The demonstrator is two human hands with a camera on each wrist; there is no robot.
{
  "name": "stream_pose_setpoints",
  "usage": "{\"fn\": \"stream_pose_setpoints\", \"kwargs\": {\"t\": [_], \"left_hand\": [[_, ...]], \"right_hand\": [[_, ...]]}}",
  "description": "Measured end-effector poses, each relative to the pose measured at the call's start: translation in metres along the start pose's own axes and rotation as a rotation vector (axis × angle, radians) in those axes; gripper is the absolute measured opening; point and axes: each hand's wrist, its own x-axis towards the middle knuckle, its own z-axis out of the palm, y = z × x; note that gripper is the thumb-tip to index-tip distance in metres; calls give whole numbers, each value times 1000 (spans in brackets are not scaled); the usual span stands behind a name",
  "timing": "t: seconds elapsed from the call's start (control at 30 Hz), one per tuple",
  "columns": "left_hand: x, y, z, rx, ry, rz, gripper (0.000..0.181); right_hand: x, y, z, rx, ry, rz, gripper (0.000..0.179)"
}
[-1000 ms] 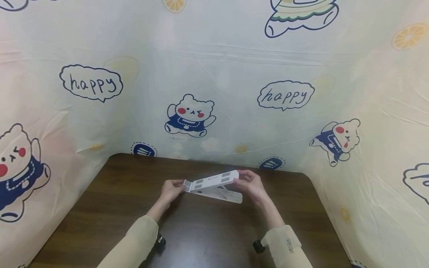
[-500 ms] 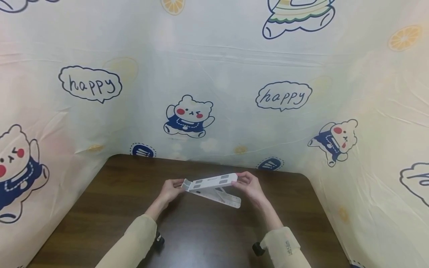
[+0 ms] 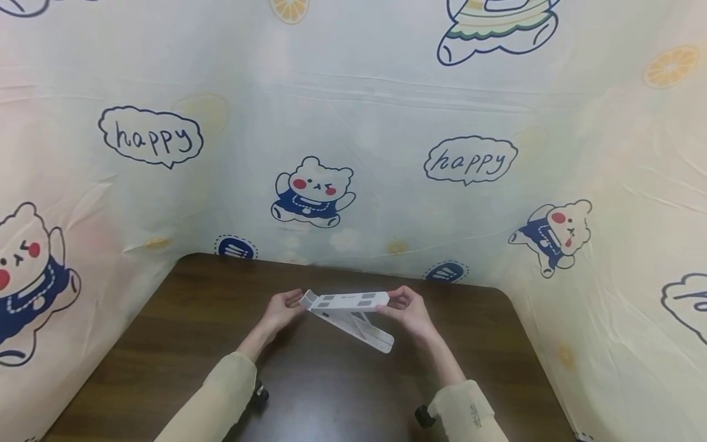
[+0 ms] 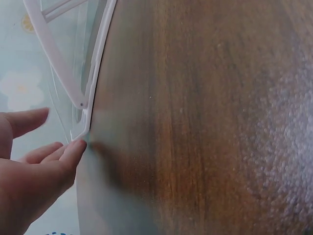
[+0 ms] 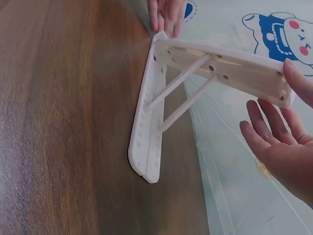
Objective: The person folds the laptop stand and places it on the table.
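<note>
Stand [image 3: 349, 301], likely light and stiff, best held by its ends, is pinched by the right grip [image 3: 411, 312] and touched by the spread left grip [image 3: 280, 312], apparently above the surface [image 3: 315, 393] near its far edge.

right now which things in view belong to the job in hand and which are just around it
In the job:
- white folding stand, opened into a V
- left hand, touching the stand near its hinge
- right hand, holding the free end of the upper panel

Just around:
- brown table
- patterned cloth
- black device at each wrist
</note>
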Motion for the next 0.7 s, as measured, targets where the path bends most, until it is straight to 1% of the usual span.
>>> {"fn": "stream_pose_setpoints", "kwargs": {"t": [0.17,0.3,0.37,0.43,0.5,0.57,0.63,0.7], "left_hand": [[1,0,1,12,-3,1,60],[-1,2,1,51,-14,13,60],[-3,3,2,77,-22,31,60],[-5,3,3,116,-32,68,60],[-6,1,3,177,-33,110,60],[0,-16,5,267,3,188,60],[10,-39,6,367,37,253,62],[8,-54,8,456,66,304,63]], "right_hand": [[-1,2,3,-16,9,-32,38],[-1,2,3,-35,3,-41,41],[-1,2,2,-36,-6,-52,42],[-2,3,1,-65,-21,-72,44],[-3,4,0,-101,-60,-97,48],[-5,7,-2,-146,-100,-128,52],[-7,10,-4,-192,-133,-144,53],[-9,15,-6,-232,-141,-148,53]]}}
